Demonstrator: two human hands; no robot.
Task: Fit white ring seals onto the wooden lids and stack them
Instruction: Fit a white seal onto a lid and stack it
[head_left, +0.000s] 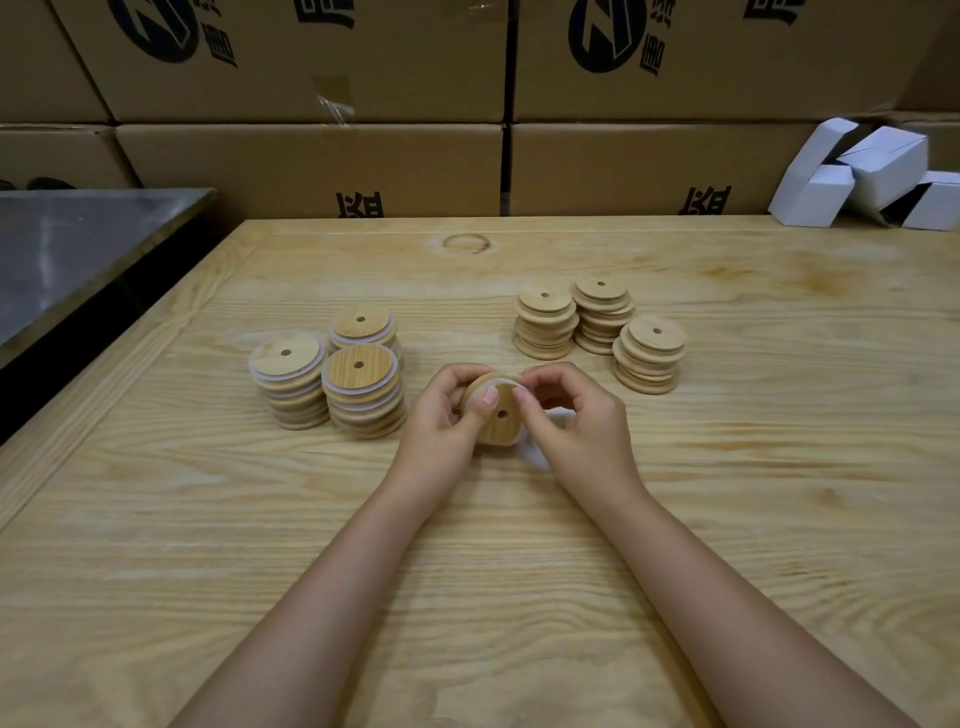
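**Backdrop.** Stacked brown cardboard cartons (311, 156) with black print stood behind the bench.

**Bench.** The pale pine-grain wooden table (208, 519) carried all the work.

**Finished stock.** Three stacks of sealed wooden lids (332, 384), with white edges showing, stood left of centre.

**Unfinished stock.** Three stacks of bare wooden lids (597, 327) stood right of centre, well apart from the finished ones.

**Hands.** The left hand (441, 415) and right hand (576, 421) met over the table between the two groups.

**Work piece.** One round wooden lid (498, 415) with a centre hole was held tilted on edge, above the table.

**Seal.** A white ring seal (535, 460) was partly on the rim; its lower loop appeared to hang free, though blur hid the detail.

**Method.** Seating it well would likely call for pinning the fitted part and working the slack round evenly, without twisting.

**Fingers.** Both sets were curled close. The left gripped the lid with its thumb tip (490, 397) on the face, and the right pinched the seal at the top rim.
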